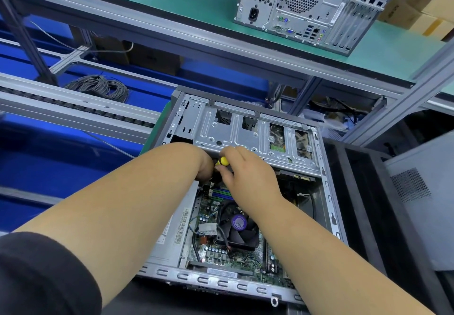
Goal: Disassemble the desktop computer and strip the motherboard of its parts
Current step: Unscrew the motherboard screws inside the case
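An open desktop case (pixel 324 172) lies on its side in front of me. Its green motherboard (pixel 216 253) carries a black CPU fan (pixel 237 228) with a purple label. A metal drive cage (pixel 245 127) spans the case's far half. My right hand (pixel 245 169) grips a yellow-handled screwdriver (pixel 222 161) at the cage's near edge. My left hand (pixel 202 164) reaches down into the case just left of the screwdriver; its fingers are hidden.
A second desktop tower (pixel 312 7) stands on the green shelf (pixel 172 7) at the back. A coil of grey cable (pixel 98 86) lies at left above blue bins (pixel 61 157). A removed grey side panel (pixel 422 204) is at right.
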